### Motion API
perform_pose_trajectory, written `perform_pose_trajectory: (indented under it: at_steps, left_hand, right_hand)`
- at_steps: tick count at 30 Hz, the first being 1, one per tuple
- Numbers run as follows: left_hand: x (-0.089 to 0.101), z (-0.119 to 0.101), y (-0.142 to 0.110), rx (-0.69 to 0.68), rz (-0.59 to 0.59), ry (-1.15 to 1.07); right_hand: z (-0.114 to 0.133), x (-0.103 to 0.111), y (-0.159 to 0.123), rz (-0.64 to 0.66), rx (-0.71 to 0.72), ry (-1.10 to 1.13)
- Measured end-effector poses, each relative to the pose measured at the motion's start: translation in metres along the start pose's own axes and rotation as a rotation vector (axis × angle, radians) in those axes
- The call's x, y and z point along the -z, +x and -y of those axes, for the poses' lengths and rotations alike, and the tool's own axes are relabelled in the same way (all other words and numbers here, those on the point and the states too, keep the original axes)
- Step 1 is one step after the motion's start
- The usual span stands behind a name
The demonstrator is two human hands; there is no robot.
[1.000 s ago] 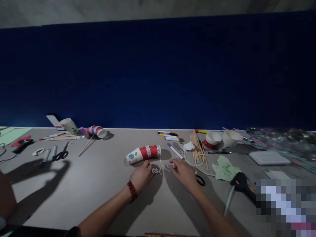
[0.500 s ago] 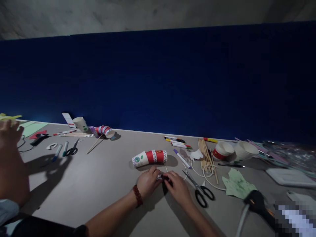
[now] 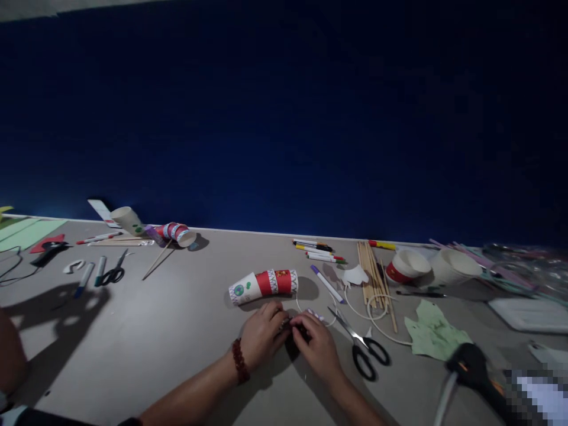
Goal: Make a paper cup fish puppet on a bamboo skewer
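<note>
My left hand point(image 3: 264, 333), with a beaded bracelet at the wrist, and my right hand point(image 3: 316, 343) meet fingertip to fingertip low over the table. Both are closed in a pinch around something small and dark, mostly hidden by the fingers. Just beyond them lies a chain of joined paper cups point(image 3: 264, 285), white and red with patterned bands, on its side. A white cord point(image 3: 377, 324) curves from near the cups toward the right. Scissors point(image 3: 358, 343) with black handles lie partly open beside my right hand, and a purple-capped marker point(image 3: 327, 284) lies behind them.
Several markers point(image 3: 317, 251), wooden sticks point(image 3: 369, 272), paper cups point(image 3: 452, 266), crumpled green paper point(image 3: 432, 331) and a black glue gun point(image 3: 470, 367) lie to the right. Leftward are another red cup piece point(image 3: 175, 232), scissors point(image 3: 113, 274) and another person's arm point(image 3: 11, 352). A blue panel point(image 3: 284, 118) rises behind.
The view has tilted down and shifted slightly. The other person's raised hand at the left has dropped mostly out of view. My hands stay together, fingers still pinching.
</note>
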State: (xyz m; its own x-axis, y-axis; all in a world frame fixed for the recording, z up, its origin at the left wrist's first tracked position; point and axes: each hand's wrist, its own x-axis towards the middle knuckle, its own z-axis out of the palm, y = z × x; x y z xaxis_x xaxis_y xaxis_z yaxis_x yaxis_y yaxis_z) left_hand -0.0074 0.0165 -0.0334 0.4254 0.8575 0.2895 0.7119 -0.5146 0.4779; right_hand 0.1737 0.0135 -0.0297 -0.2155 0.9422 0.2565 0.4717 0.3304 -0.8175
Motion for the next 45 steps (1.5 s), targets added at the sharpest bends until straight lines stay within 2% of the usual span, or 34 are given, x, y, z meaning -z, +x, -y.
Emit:
perform_pose_trajectory:
  at_steps: [3,5,10,14,17,21,25,29,31,34,37,39,41,43,45]
  left_hand:
    - [0.003,-0.002,-0.001,0.03,-0.096,-0.201]
    - [0.006,-0.004,-0.001,0.14,-0.121,-0.359]
    - [0.01,-0.007,0.002,0.491,-0.042,-0.883]
    - [0.01,-0.009,0.005,0.644,0.081,-1.128]
    - [0.01,-0.011,0.005,0.674,0.116,-1.206]
    - [0.007,-0.013,0.004,0.64,0.162,-1.249]
    - [0.003,-0.014,0.003,0.67,0.114,-1.334]
    - [0.008,-0.017,0.004,0.747,0.101,-1.506]
    - [0.012,-0.02,0.005,0.78,0.136,-1.58]
    - [0.015,-0.024,0.005,0.814,0.258,-1.621]
    - [0.015,-0.029,0.005,0.827,0.357,-1.578]
    - [0.016,-0.032,0.006,0.824,0.375,-1.539]
    - [0.019,-0.035,0.009,0.813,0.366,-1.516]
    - [0.023,-0.038,0.011,0.804,0.334,-1.523]
    - [0.026,-0.04,0.015,0.831,0.283,-1.539]
  right_hand:
    - [0.002,0.004,-0.002,-0.035,-0.049,0.17]
    - [0.002,0.009,-0.003,-0.044,-0.104,0.279]
    - [0.006,0.021,-0.003,-0.046,-0.217,0.468]
    - [0.009,0.026,-0.003,-0.031,-0.211,0.49]
    - [0.009,0.029,-0.003,-0.015,-0.151,0.441]
    - [0.01,0.035,-0.005,-0.022,-0.05,0.333]
    - [0.014,0.038,-0.007,0.028,-0.084,0.318]
    - [0.018,0.037,-0.009,0.031,-0.109,0.346]
    - [0.022,0.039,-0.008,0.032,-0.071,0.32]
    - [0.03,0.043,-0.009,0.029,0.02,0.269]
    - [0.032,0.051,-0.017,0.002,0.018,0.232]
    - [0.024,0.063,-0.028,-0.037,-0.028,0.158]
    - [0.008,0.086,-0.042,-0.099,-0.051,0.013]
    - [-0.015,0.12,-0.06,-0.183,-0.052,-0.186]
    - [-0.038,0.161,-0.082,-0.348,-0.119,-0.397]
